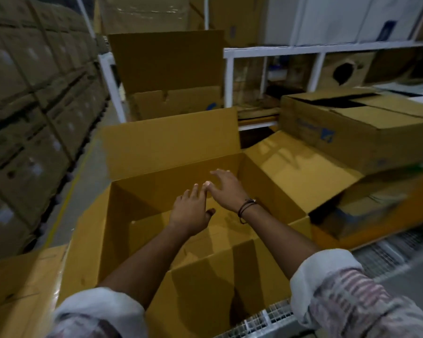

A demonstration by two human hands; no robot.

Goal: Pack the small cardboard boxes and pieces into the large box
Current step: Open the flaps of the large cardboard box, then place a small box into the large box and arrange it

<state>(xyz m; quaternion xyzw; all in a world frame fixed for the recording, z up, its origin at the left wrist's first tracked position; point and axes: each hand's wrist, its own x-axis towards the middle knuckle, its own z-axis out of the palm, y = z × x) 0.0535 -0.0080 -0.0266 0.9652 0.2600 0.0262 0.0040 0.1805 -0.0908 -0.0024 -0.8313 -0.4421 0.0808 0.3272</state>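
Fingers (195,191) of both hands were spread and empty.
Large box (171,145) looked unfilled; packing seemed barely begun.

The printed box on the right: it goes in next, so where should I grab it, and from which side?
Probably by its two short ends, coming from above with both hands. The printed box lies flat and wide on a stack, top flaps loose, so the flaps make a poor hold.
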